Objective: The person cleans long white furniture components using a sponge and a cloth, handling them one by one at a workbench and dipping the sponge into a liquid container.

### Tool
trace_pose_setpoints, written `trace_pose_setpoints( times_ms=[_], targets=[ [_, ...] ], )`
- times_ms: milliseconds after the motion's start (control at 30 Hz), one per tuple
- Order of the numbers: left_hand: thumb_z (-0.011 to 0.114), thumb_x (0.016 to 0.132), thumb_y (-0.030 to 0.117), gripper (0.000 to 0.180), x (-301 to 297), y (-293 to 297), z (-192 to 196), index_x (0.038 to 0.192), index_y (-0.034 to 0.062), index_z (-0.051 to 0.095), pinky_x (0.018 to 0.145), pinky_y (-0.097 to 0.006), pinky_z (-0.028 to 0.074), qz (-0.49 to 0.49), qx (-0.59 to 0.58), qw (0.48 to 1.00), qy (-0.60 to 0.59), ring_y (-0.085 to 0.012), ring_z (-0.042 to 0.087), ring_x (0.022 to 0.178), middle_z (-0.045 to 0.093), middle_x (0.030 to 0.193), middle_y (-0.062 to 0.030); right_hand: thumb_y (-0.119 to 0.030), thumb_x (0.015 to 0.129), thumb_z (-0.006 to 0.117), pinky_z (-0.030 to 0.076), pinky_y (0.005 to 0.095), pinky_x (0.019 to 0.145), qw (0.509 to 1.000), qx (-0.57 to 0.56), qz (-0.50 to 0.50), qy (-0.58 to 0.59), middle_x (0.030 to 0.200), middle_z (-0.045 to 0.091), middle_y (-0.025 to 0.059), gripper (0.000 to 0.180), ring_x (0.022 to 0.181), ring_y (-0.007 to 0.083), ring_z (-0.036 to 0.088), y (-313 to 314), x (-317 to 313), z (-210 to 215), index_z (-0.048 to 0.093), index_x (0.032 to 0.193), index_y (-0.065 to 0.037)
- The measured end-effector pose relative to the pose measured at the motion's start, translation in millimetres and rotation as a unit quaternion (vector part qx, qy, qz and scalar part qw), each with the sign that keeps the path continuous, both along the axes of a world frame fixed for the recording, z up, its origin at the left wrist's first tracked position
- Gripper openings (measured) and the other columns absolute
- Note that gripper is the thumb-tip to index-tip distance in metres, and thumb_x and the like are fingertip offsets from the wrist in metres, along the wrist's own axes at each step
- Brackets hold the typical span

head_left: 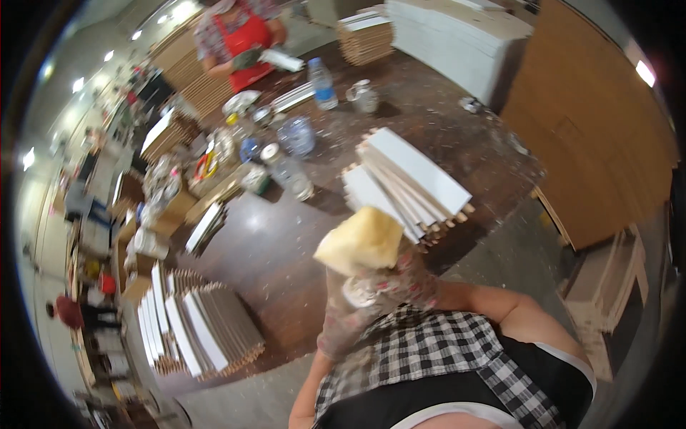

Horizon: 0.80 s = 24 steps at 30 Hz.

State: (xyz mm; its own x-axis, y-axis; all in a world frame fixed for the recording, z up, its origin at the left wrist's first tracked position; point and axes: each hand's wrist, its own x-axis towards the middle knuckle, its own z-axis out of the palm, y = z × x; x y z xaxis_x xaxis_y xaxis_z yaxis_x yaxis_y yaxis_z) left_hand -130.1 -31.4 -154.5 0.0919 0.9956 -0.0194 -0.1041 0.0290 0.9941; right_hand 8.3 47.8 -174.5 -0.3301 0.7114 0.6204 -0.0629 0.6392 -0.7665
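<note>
My two forearms meet in front of my chest, both in sleeves with a pink floral pattern: the left sleeve (336, 325) and the right sleeve (418, 280). At their ends, over the table's near edge, is a pale yellow, soft, cloth-like piece (361, 241) that covers the fingers of my left hand and my right hand. Between the sleeves a small whitish patch (359, 292) shows, too blurred to name. Just beyond, a stack of white-faced strips (418, 171) lies on the dark table (250, 250).
Bundled strips (207, 325) lie at the near left. Clear bottles (287, 171), a labelled water bottle (323, 86) and a glass jar (363, 96) stand mid-table. Across it, a person in a red apron (250, 46) handles a white piece. A large brown board (593, 129) stands right.
</note>
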Motion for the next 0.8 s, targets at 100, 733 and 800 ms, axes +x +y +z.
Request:
trace_pose_setpoints(
  times_ms=[100, 733, 800],
  targets=[
    [0.066, 0.083, 0.030, 0.063, -3, 1, -2, 0.128, -0.0014, 0.036, 0.084, -0.030, 0.047, -0.038, 0.026, 0.998, 0.044, -0.0184, 0.054, 0.100, 0.052, 0.117, -0.0104, -0.020, 0.084, 0.065, 0.052, 0.0335, 0.075, 0.996, 0.084, -0.022, 0.012, 0.113, 0.050, 0.0135, 0.054, 0.096, 0.0209, 0.056, -5, 6, -4, 0.039, 0.128, -0.004],
    [0.065, 0.081, 0.011, 0.073, 31, 124, -91, 0.141, 0.0027, 0.023, 0.090, -0.039, 0.049, 0.009, 0.034, 0.996, -0.086, -0.0276, 0.054, 0.109, 0.048, 0.129, -0.0150, 0.001, 0.075, 0.072, 0.039, 0.0308, 0.100, 0.969, -0.120, -0.015, 0.217, 0.127, 0.050, 0.0080, 0.066, 0.116, 0.0158, 0.048, -22, 101, 25, 0.038, 0.131, -0.003],
    [0.069, 0.077, 0.006, 0.081, 51, 110, -45, 0.142, 0.0027, 0.021, 0.092, -0.039, 0.048, 0.032, 0.000, 0.997, -0.072, -0.0279, 0.054, 0.111, 0.049, 0.127, -0.0155, 0.000, 0.071, 0.076, 0.037, 0.0331, 0.102, 0.919, -0.168, 0.070, 0.349, 0.125, 0.049, 0.0078, 0.072, 0.118, 0.0171, 0.047, -22, 107, 30, 0.037, 0.131, -0.005]
  ],
)
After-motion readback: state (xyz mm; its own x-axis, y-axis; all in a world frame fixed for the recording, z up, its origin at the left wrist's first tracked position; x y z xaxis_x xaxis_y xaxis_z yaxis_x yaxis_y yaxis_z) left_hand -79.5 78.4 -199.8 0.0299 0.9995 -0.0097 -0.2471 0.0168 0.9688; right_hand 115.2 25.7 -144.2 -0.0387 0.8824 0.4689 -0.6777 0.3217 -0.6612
